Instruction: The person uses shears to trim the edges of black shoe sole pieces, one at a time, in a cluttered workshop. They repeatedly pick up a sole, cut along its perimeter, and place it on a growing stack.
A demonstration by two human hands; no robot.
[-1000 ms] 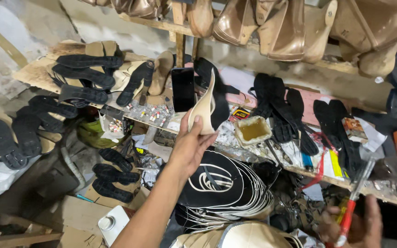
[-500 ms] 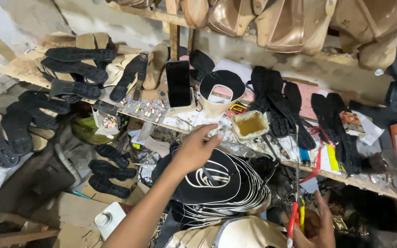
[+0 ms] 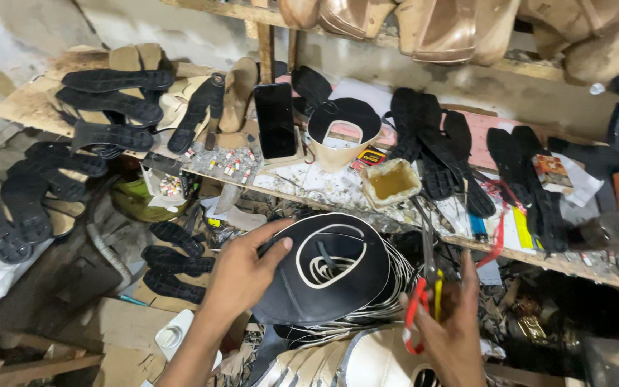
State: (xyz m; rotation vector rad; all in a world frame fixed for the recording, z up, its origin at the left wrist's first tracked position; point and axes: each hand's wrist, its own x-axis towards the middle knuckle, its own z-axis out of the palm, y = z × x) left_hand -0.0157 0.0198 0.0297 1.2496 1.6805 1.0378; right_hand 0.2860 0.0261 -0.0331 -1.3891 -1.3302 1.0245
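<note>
Head view, looking down over a cluttered work area.

Left hand [image 3: 241,276]: grip closed loosely on the top piece of a stack of black shoe uppers [image 3: 331,276] with cream edging, thumb over the left rim, fingers tucked underneath and out of sight. Top piece tilted toward the camera, lying directly right of the palm and in contact with it. Remainder of the stack fanned out below and to the right.

Right hand [image 3: 449,337]: grip narrow, closed around the red and yellow handles of a pair of scissors [image 3: 424,294]. Blades pointing upward and away, just beside the right edge of the stack; contact between blades and stack not determinable. Index finger extended upward alongside the handles.

Beyond the hands, on the table [image 3: 338,190]: a black phone [image 3: 275,120] propped upright, a cut black upper [image 3: 344,129] with cream lining standing beside it, a small open container of yellowish glue [image 3: 391,183] to the right. Black soles [image 3: 112,107] laid in rows at left, further black insoles [image 3: 438,154] at right. Tan shoe parts [image 3: 438,29] hanging along the upper shelf. Cardboard scraps and loose soles on the floor [image 3: 80,315] below the left forearm.
</note>
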